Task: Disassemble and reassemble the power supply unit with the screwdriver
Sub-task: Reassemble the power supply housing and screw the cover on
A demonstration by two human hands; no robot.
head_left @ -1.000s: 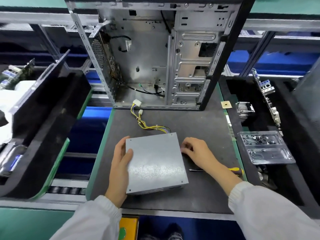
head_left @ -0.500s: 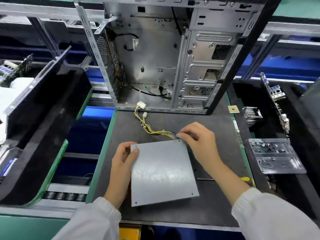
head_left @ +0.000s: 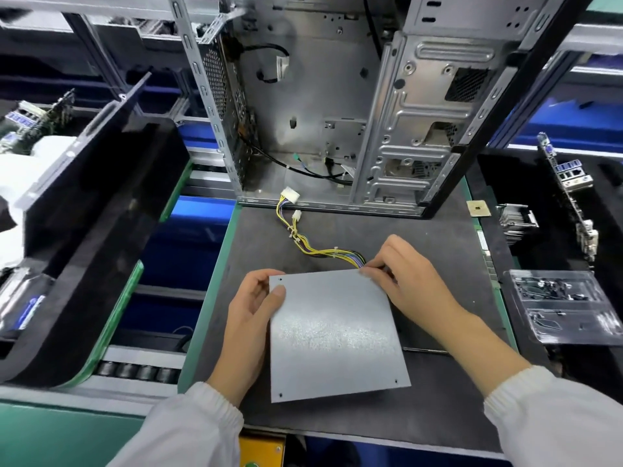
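Two hands hold the power supply unit (head_left: 333, 335) near the middle of the dark work mat (head_left: 438, 416). Only its top face shows: a flat grey metal plate, dull and speckled, with a small screw hole near each of three visible corners. The fourth, far-right corner is covered by fingers. Side walls of the unit are hidden from this angle, so whether its underside rests on the mat or is lifted cannot be told.

Left hand (head_left: 251, 318) grasps the left edge, thumb pressed on the top face near the far-left hole, fingers curled out of sight under the edge. Right hand (head_left: 409, 281) pinches at the far-right corner, where the cable bundle (head_left: 323, 251) leaves the unit; whether the fingertips hold the plate edge or the wires is unclear.

Cable bundle, yellow, black and purple wires with white ties, runs across the mat to two white connectors (head_left: 290, 197) lying at the lip of the open computer case (head_left: 337, 106), which stands upright at the mat's far edge.

Screwdriver (head_left: 425, 349): only a thin dark shaft shows on the mat just right of the unit; the handle is hidden behind the right forearm.

Clear plastic tray (head_left: 566, 306) sits off the mat to the right; contents too small to identify.
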